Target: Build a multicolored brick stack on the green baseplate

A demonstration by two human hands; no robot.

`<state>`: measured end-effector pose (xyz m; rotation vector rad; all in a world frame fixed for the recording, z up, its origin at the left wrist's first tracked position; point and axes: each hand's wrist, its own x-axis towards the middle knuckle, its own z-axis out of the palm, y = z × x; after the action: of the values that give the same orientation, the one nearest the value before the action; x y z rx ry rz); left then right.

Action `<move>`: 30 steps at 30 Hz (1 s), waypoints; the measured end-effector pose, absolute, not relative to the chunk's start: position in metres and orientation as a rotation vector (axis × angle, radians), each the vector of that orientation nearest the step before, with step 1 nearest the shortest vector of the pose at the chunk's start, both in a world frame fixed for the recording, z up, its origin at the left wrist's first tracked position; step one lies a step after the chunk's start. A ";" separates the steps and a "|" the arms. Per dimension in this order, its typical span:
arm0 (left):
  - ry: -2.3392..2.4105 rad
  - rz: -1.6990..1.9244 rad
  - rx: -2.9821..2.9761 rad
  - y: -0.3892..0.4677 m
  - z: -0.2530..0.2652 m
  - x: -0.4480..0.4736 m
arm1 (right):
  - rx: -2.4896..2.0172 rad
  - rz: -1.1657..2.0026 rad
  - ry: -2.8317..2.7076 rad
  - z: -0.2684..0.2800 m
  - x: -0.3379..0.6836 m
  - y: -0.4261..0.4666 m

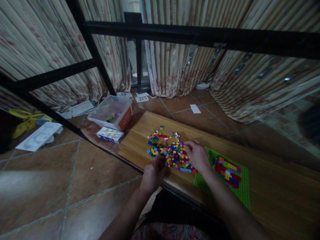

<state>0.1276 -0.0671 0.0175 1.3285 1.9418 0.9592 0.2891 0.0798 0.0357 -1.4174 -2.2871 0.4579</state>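
A loose pile of small colourful toy building bricks (176,154) lies on the wooden bench top. My left hand (153,175) is at the pile's near edge, fingers curled together; what they hold, if anything, is hidden. At the pile's right side is my right hand (197,155), its fingers bent and drawn together at the bricks. Whether a brick is between them is too small to tell. Partly behind my right forearm lies a green studded baseplate (243,191), bearing a block of joined bricks (228,171) in red, blue, yellow and other colours.
Beyond the bench's left end stand a clear plastic tub (100,115) with a few bricks inside and a small white-and-purple box (110,134). A black metal frame (175,33) crosses in front of curtains (170,73). White packaging (38,136) lies on the tiled floor.
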 end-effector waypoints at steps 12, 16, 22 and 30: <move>1.915 1.000 1.265 -0.064 0.015 0.125 | -1.485 0.504 -2.279 0.023 0.266 0.109; 1.909 0.993 1.310 -0.063 0.016 0.123 | -1.444 0.583 -2.152 0.035 0.270 0.095; 1.954 0.967 1.338 -0.061 0.013 0.120 | -1.324 0.651 -1.987 0.050 0.324 0.047; 1.997 0.968 1.375 -0.059 0.016 0.120 | -1.593 0.475 -1.913 0.043 0.422 0.047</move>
<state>0.1199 -0.0590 0.0162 1.3755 1.9975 0.9680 0.4219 0.0470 0.0427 -1.5926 -1.9129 0.4746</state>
